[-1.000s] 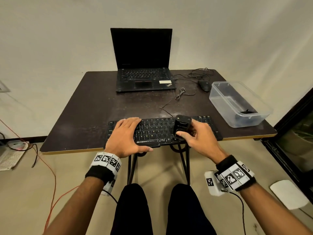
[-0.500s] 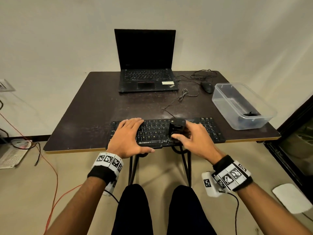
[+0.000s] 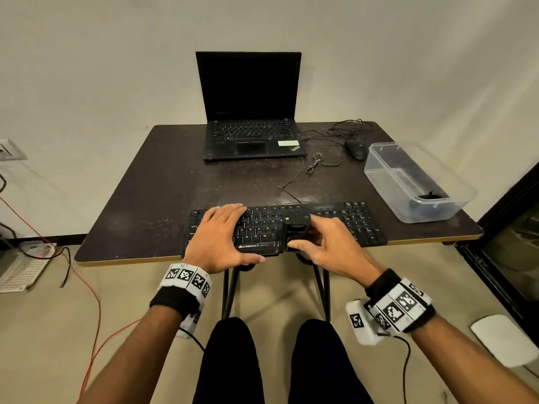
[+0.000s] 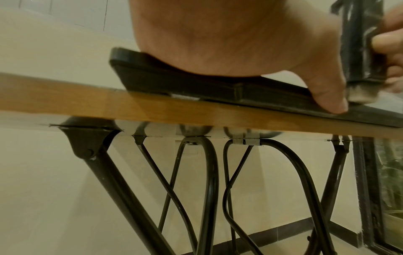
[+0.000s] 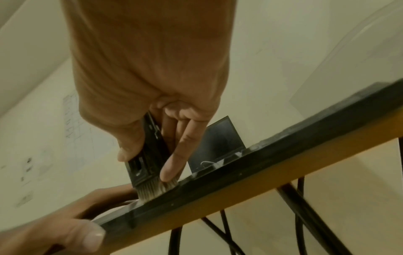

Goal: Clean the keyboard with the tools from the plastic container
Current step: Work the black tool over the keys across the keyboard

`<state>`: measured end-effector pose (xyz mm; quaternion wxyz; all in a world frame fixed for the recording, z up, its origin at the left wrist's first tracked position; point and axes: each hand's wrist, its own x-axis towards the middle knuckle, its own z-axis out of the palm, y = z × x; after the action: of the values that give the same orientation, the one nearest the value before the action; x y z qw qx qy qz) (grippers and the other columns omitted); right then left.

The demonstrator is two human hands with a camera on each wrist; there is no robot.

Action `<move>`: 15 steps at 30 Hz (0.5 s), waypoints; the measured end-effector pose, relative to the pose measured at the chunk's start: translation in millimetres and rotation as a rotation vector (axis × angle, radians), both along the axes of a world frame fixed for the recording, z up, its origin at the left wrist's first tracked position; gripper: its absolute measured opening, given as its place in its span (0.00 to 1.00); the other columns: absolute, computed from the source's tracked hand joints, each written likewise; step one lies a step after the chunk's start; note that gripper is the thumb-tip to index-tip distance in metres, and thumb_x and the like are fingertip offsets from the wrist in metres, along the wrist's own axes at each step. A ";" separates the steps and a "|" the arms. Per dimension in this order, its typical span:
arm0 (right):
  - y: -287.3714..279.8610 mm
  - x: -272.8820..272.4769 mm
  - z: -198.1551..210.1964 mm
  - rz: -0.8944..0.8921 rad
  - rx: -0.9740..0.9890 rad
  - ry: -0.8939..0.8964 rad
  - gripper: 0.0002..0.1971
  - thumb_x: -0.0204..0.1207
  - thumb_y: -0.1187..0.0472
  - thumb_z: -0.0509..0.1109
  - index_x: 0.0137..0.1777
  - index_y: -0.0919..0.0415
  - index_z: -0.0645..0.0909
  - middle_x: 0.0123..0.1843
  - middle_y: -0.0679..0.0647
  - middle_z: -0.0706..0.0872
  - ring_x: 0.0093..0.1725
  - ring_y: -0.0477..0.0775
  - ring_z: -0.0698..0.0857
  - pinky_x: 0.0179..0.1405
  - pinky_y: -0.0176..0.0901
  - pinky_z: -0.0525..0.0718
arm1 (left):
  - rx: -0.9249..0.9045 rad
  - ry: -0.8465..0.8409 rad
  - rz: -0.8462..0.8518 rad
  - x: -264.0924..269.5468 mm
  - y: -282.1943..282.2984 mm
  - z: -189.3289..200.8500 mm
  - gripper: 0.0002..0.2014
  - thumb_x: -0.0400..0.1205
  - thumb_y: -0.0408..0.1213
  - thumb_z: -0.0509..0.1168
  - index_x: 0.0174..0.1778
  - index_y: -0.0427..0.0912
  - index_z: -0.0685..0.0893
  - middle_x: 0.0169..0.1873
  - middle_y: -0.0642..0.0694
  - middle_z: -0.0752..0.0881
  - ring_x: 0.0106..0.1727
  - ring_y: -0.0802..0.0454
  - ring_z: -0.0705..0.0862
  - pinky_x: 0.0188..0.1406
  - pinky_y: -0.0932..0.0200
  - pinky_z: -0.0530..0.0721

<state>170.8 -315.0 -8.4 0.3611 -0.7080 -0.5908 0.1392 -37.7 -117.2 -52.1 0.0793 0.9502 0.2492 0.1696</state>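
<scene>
A black keyboard (image 3: 358,223) lies along the table's near edge. My left hand (image 3: 221,237) rests flat on its left half with straight fingers, thumb (image 4: 327,96) against the front edge. My right hand (image 3: 326,243) grips a black cleaning brush (image 3: 297,228) upright over the keyboard's middle. Its pale bristles (image 5: 152,188) touch the keys near the front edge. The brush (image 4: 359,51) stands just right of my left thumb. A clear plastic container (image 3: 417,182) sits at the table's right side with a small dark item (image 3: 428,196) inside.
An open black laptop (image 3: 250,112) stands at the back of the dark table (image 3: 151,199). A black mouse (image 3: 355,149) and loose cables (image 3: 320,161) lie between laptop and container. The keyboard's cable runs back from its top edge. Black metal table legs (image 4: 209,189) are below.
My right hand has slid the brush leftward along the keyboard and toward its front edge. The left hand has stayed on the keyboard's left half.
</scene>
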 end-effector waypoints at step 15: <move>10.3 -11.0 -1.2 0.041 0.009 -0.011 0.19 0.79 0.52 0.81 0.68 0.53 0.89 0.61 0.42 0.94 0.60 0.40 0.92 0.62 0.47 0.91 | 0.007 0.000 0.010 0.1 0.6 -1.3 0.66 0.59 0.90 0.61 0.85 0.44 0.71 0.84 0.49 0.72 0.85 0.51 0.68 0.90 0.44 0.56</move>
<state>159.8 -304.6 -9.6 0.3580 -0.6948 -0.6078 0.1398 -37.7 -116.6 -53.4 0.0750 0.9492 0.2532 0.1711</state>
